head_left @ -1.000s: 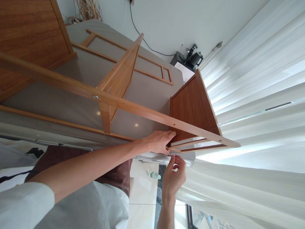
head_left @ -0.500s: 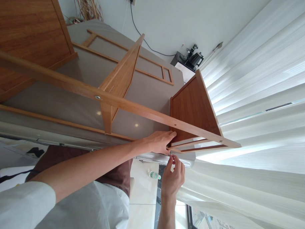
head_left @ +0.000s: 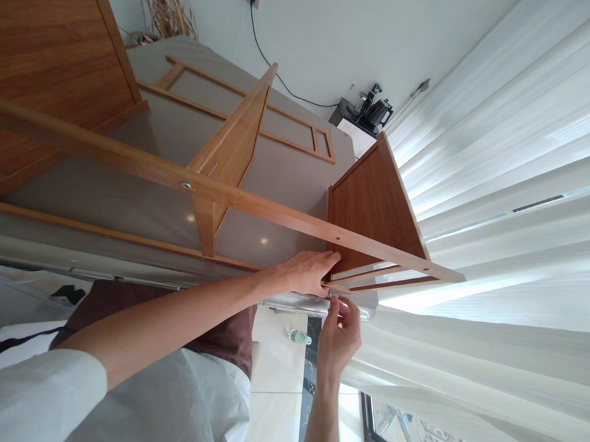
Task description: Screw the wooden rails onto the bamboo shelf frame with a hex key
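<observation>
A wooden frame of upright panels and long rails stands on a grey-topped surface. My left hand (head_left: 310, 272) is closed around the lower rail's right end, beside the reddish-brown end panel (head_left: 372, 205). Just below that joint, the pinched fingers of my right hand (head_left: 341, 329) hold a small, thin metal piece (head_left: 330, 294) against the wood; its exact kind is too small to make out. Above both hands the upper rail (head_left: 275, 212) slants across, with bolt holes and a round metal fitting (head_left: 186, 185). A middle panel (head_left: 234, 152) joins the rails.
A slim ladder-like wooden frame (head_left: 299, 143) lies flat on the grey surface (head_left: 284, 183) behind. At the back, a black kettle (head_left: 378, 113) stands on a small cabinet. White curtains (head_left: 494, 240) hang at the right. A bottle (head_left: 298, 337) is on the floor below.
My right hand has shifted slightly right and turned, its fingers curling differently around the small metal piece. My left hand keeps its hold on the rail end.
</observation>
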### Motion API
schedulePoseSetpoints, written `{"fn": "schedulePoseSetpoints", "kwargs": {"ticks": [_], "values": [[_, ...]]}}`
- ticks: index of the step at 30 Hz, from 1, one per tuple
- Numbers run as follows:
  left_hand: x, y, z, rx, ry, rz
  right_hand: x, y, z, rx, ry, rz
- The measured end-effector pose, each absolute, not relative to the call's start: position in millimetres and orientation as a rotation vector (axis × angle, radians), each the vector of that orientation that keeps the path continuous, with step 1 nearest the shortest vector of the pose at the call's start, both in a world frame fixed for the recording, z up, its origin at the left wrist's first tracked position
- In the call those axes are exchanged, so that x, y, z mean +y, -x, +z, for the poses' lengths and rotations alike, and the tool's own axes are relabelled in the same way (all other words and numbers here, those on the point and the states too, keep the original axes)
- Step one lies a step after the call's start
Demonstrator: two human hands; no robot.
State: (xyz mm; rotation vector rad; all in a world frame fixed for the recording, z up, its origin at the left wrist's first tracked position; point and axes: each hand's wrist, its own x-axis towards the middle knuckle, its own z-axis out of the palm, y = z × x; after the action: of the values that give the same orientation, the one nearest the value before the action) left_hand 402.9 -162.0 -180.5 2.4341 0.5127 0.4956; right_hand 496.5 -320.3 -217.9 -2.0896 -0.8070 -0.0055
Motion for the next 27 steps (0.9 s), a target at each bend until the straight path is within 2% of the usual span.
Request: {"fn": "schedulePoseSetpoints", "kwargs": {"ticks": [5, 11, 18, 23, 27], "values": [[-162.2, -403.2, -178.6, 0.522, -2.441, 0.490, -317.4, -512.0, -216.9, -0.471, 1.760, 0.552], [-161.8, -404.8, -182.3, 0.519, -2.442, 0.502, -315.9, -515.9, -223.3, -0.429, 1.695, 0.622], [-161.8, -405.1, -183.1, 0.533, -2.440, 0.497, -321.0, -513.0, -215.1, -0.473, 1.764, 0.506], [-162.0, -403.9, -180.8, 0.533, -2.439, 0.467, -325.7, -503.6, -212.3, -0.846, 2.078, 0.040], [-161.9, -403.9, -181.1, 0.519, -2.437, 0.484, -324.3, -499.5, -218.9, -1.052, 2.122, -0.189]]}}
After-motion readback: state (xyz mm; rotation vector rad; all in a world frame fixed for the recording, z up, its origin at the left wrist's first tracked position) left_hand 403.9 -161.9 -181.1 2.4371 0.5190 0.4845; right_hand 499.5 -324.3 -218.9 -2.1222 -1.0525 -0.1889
